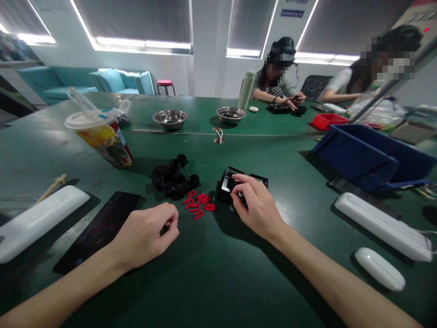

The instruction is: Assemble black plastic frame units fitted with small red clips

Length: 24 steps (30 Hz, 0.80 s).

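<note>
My left hand (146, 234) rests above the table with its fingers curled to the thumb. A dark spot shows in that curl, but I cannot tell whether it is a small part or shadow. On the right, my right hand (254, 205) has its bent fingers and thumb on a black plastic frame-like part (226, 183), and its fingertips partly cover it. Between the hands lie several small red U-shaped clips (198, 203). Just behind them is a heap of black plastic parts (174, 180).
A dark flat phone-like slab (99, 232) and a white bar (44, 218) lie left. A drink cup (102, 136) stands behind. Two metal bowls (170, 119) sit farther back. At right are a blue bin (362, 155), a white power strip (382, 225) and a white mouse-like object (380, 269). Two people sit opposite.
</note>
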### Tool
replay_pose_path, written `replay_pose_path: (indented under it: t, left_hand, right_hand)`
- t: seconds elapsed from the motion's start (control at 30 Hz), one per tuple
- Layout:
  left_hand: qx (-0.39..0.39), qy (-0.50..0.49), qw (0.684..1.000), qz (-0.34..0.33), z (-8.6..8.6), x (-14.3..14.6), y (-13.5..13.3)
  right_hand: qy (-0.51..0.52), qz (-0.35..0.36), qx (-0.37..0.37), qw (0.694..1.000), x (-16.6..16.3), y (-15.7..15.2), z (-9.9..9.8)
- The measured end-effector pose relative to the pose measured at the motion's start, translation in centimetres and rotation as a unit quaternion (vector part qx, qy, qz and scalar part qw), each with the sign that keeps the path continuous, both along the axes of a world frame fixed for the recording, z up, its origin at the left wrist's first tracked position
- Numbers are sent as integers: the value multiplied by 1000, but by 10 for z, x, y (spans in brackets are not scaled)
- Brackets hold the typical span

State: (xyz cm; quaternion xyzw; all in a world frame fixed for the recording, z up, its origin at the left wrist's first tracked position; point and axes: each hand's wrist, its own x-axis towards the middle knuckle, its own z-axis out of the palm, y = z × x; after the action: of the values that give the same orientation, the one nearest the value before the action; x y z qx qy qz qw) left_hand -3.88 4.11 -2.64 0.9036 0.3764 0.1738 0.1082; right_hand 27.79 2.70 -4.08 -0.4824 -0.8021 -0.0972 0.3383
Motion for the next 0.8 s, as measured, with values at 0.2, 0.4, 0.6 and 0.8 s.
replay_pose_path:
  t: [0.2,0.4,0.6,0.8]
  left_hand:
    - [-9,17,1000,-2,2,1,0]
    - [7,5,1000,-24,-2,1,-1]
    - [14,-30,995,-96,-2,5,-5]
    - [14,-5,992,-125,-2,5,-6]
  right_hand:
    - [5,15,-3,1000,1,1,-1]
    - [3,21,-17,1000,2,1,2]
    - [16,37,-17,999,2,-1,2]
    - [45,38,-2,998,2,-5,3]
